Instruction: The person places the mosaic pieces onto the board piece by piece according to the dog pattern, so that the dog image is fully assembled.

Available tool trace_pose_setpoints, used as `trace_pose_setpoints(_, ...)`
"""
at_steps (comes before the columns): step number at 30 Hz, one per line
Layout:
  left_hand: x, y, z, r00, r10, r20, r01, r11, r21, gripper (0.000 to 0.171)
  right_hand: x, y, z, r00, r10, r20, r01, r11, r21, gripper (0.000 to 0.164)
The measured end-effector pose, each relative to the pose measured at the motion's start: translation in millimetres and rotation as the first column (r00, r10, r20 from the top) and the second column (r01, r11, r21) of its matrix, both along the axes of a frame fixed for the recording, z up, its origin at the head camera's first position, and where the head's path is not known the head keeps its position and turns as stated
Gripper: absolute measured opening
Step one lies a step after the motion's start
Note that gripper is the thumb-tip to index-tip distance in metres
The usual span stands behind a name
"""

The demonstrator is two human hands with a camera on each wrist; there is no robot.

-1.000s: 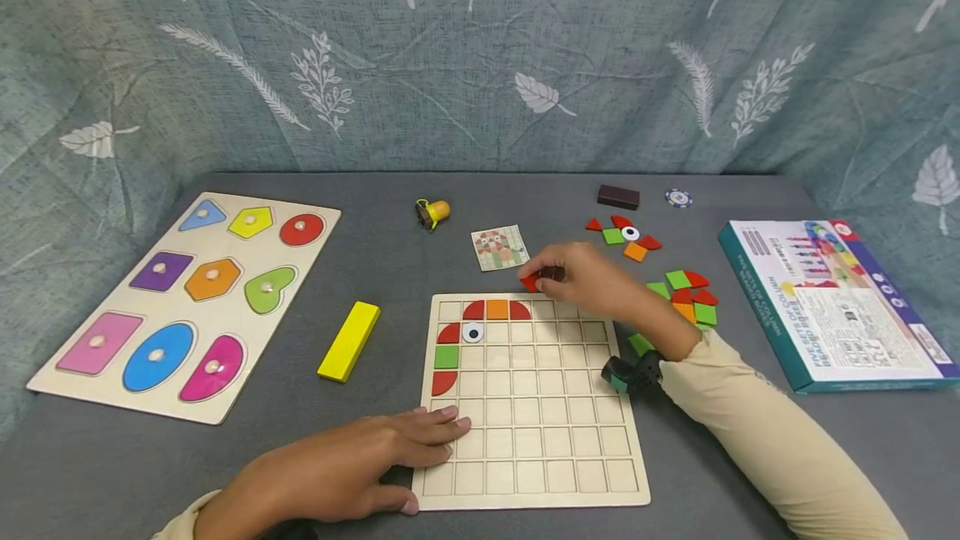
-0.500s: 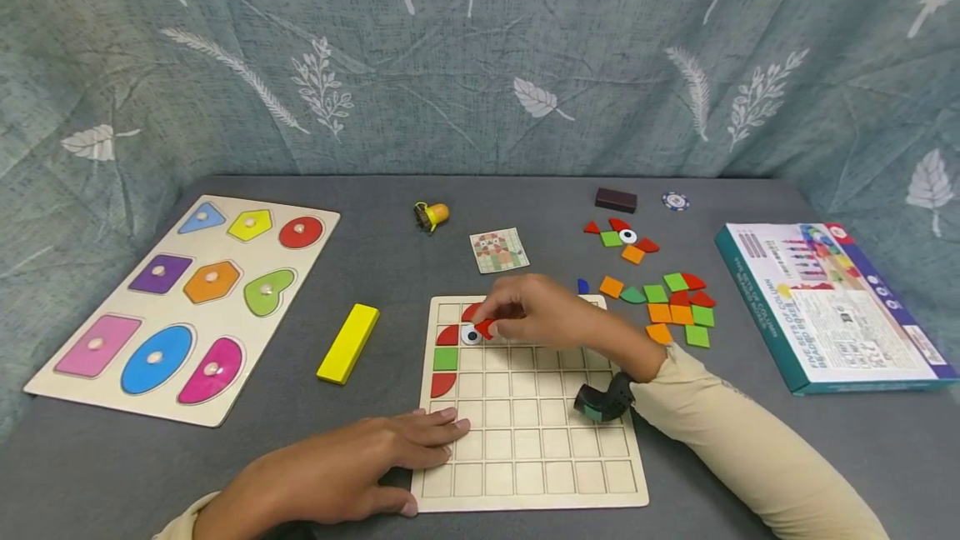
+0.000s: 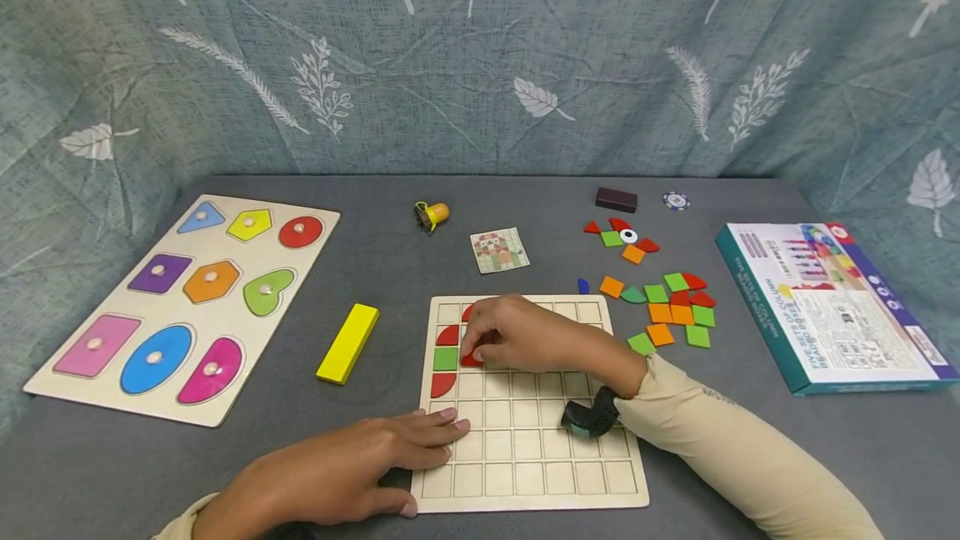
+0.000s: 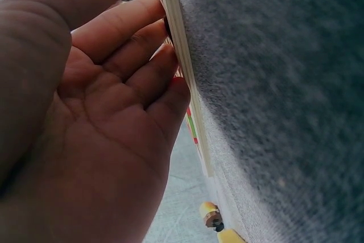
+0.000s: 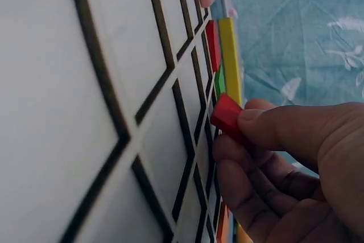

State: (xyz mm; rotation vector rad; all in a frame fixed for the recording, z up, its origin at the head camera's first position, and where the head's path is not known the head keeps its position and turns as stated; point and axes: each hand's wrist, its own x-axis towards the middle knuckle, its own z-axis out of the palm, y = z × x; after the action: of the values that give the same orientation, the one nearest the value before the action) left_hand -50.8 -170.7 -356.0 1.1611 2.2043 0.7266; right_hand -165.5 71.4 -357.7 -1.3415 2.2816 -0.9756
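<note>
A wooden grid board [image 3: 528, 473] lies on the grey table. My right hand [image 3: 528, 336] is over its upper left cells, pinching a small red piece [image 5: 226, 113] between thumb and fingers. In the head view that red piece [image 3: 471, 360] shows beside the green square [image 3: 446, 358]. Along the board's left column sit a red quarter-circle [image 3: 447, 335] above the green square and another red quarter-circle [image 3: 442, 385] below it. The right hand hides much of the top row. My left hand [image 3: 367, 467] rests with extended fingers on the board's lower left edge.
Several loose coloured tiles [image 3: 681, 313] lie right of the board, more [image 3: 632, 254] behind them. A pattern card [image 3: 499, 251] lies beyond the board. A yellow block [image 3: 348, 343] and a shape puzzle [image 3: 251, 332] are left; a box [image 3: 836, 307] stands right.
My right hand has carried the red piece from beyond the board's top edge leftward and toward me, down to the cell beside the green square. The left hand stays put.
</note>
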Motion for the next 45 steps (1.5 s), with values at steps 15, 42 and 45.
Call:
trace_pose_setpoints(15,0.4,0.8,0.1,1.000,0.022,0.010,-0.022,1.000,-0.018,0.056,-0.8,6.8,8.1,0.987,-0.056,-0.151,0.063,0.997,0.044,0.013)
trace_pose_setpoints(42,1.2,1.1,1.0,0.999,0.035,0.017,-0.035,0.999,-0.019,0.056,-60.1,130.5,18.6,0.836,-0.541,-0.096,0.545,0.839,0.014,0.021)
trace_pose_setpoints(45,1.4,1.1,1.0,0.999,0.036,0.019,-0.036,0.999,-0.019,0.056,-64.8,139.8,15.8,0.821,-0.560,-0.108,0.566,0.824,0.033,0.022)
